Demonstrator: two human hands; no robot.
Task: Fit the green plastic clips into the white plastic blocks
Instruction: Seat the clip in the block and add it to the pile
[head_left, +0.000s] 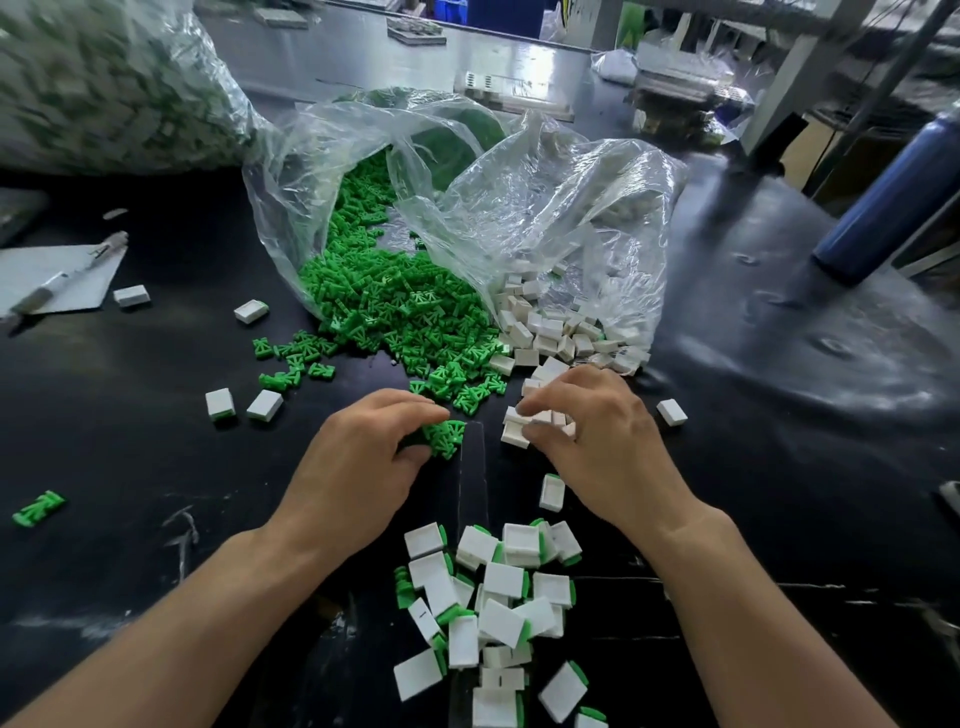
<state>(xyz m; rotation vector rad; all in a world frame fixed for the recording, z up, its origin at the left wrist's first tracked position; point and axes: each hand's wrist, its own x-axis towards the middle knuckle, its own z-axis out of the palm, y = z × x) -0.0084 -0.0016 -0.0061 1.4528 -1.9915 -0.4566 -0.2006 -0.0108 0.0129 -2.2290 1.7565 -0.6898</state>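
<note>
Left hand: your left hand (358, 457) clenches its fingers (410, 408) round a bunch of small green plastic clips (442, 437), probably stock for feeding.
Right hand: your right hand (597, 447) pinches a small white plastic block (516, 434) by the spilled supply.
Finished pile: clip-fitted blocks (498, 608) lie nearest you on the black bench (156, 415).

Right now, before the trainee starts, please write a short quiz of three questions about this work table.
1. True or false: the left hand grips green clips.
2. Where does the pile of assembled pieces lie?
A. between the person's forearms
B. inside a clear bag
C. on the sheet of paper
3. Fill in: the right hand pinches ____ blocks.

Key: 1 true; 2 A; 3 white.
</note>
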